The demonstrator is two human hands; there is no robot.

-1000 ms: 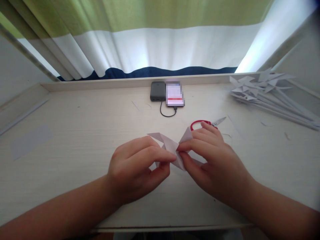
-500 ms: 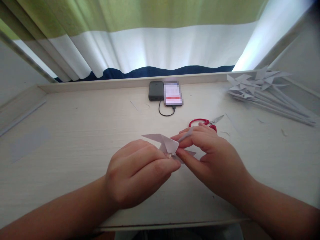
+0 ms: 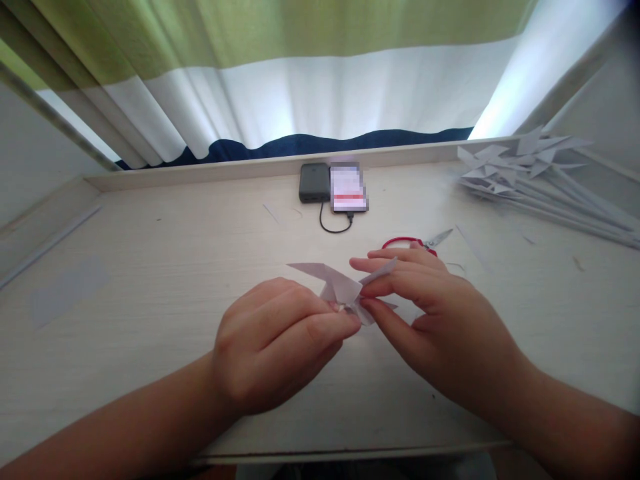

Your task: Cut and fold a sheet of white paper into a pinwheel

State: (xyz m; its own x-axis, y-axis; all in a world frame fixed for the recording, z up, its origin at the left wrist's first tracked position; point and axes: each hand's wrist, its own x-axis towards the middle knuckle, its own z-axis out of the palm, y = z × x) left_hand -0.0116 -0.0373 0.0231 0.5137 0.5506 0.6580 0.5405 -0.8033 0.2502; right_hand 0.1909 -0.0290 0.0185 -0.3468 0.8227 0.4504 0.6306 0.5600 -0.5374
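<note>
A white paper pinwheel [image 3: 343, 283] with pointed folded blades is held between both hands above the desk. My left hand [image 3: 287, 340] is closed, thumb and forefinger pinching the pinwheel near its centre. From the other side, my right hand [image 3: 425, 300] pinches a blade between thumb and forefinger, its other fingers stretched out above. Part of the pinwheel's middle is hidden by the left fingers. Just beyond the right fingers lie red-handled scissors [image 3: 403, 241], partly covered by that hand.
At the back right lies a pile of paper pinwheels [image 3: 500, 163] on rolled paper sticks. A black power bank [image 3: 315, 183] is beside a cabled phone [image 3: 347, 187]. To the left are a paper sheet [image 3: 70, 290] and a long paper strip [image 3: 50, 247]. Paper scraps dot the desk [image 3: 175, 253].
My right hand has shifted slightly to the right along the pinwheel's blade. My left hand keeps its pinch nearly in place. The whole view has moved a little.
</note>
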